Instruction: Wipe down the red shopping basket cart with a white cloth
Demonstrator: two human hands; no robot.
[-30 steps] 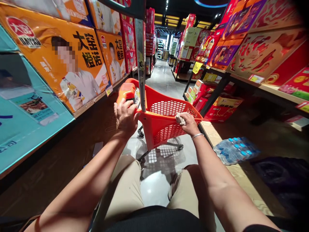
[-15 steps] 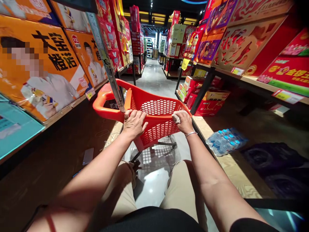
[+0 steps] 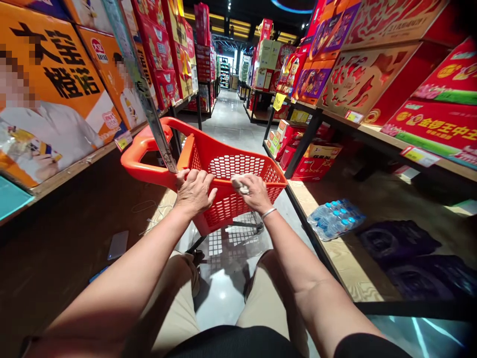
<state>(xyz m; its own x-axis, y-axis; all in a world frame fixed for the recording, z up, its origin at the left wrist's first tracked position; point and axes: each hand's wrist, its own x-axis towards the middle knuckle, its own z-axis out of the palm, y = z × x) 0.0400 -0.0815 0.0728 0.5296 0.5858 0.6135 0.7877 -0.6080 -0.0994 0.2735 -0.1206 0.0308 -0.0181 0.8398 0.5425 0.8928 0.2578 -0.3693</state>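
A red shopping cart with a honeycomb-patterned basket stands crosswise in front of me, its handle at the left. My left hand rests on the near rim beside the handle, fingers curled over the edge, by the foot of a worn metal pole. Farther right on the same rim is my right hand, closed around a crumpled whitish cloth that touches the red plastic. A bracelet circles the right wrist.
Orange cartons fill the left shelf; red gift boxes line the right shelf. Bottled water packs lie on the low right shelf. A phone-like slab lies lower left. A shiny floor aisle runs ahead.
My right hand has slid left along the cart's rim with the cloth, closer to my left hand. The whole view has shifted, so the cart and shelves appear farther left.
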